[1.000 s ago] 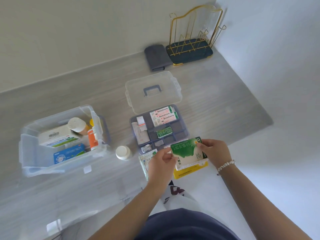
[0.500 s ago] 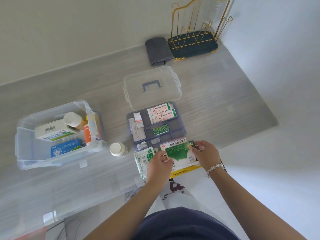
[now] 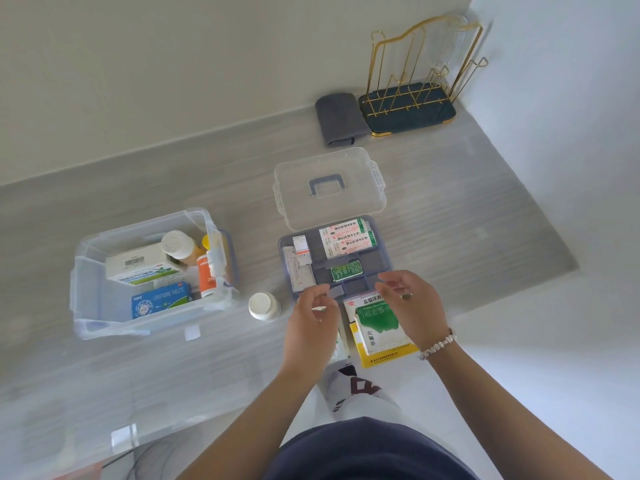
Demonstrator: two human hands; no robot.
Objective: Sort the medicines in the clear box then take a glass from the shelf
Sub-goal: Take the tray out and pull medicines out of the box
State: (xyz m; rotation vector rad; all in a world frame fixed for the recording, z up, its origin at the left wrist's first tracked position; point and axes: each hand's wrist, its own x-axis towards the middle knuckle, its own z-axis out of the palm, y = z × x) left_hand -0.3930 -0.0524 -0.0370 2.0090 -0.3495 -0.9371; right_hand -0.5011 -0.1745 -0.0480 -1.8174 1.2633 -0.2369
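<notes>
A green and white medicine box (image 3: pixel 379 327) lies on a stack of flat boxes at the counter's front edge, with a yellow box (image 3: pixel 379 356) underneath. My left hand (image 3: pixel 311 327) and my right hand (image 3: pixel 412 308) hover just above the stack with fingers loosely curled and nothing in them. Behind them sits the grey divided tray (image 3: pixel 379 261) with plaster packs and a small green pack. A clear box (image 3: pixel 86 271) at left holds several medicine boxes and bottles. A glass (image 3: pixel 460 46) stands faintly visible on the gold rack (image 3: pixel 415 81) at the back right.
The clear lid (image 3: pixel 329 187) with a grey handle lies behind the tray. A white-capped bottle (image 3: pixel 264 306) stands between the clear box and the tray. A folded grey cloth (image 3: pixel 339 119) lies beside the rack. The counter edge runs just below the stack.
Both hands have let go of the green and white box, which now lies on the stack. The hands have moved apart and lifted slightly toward the tray.
</notes>
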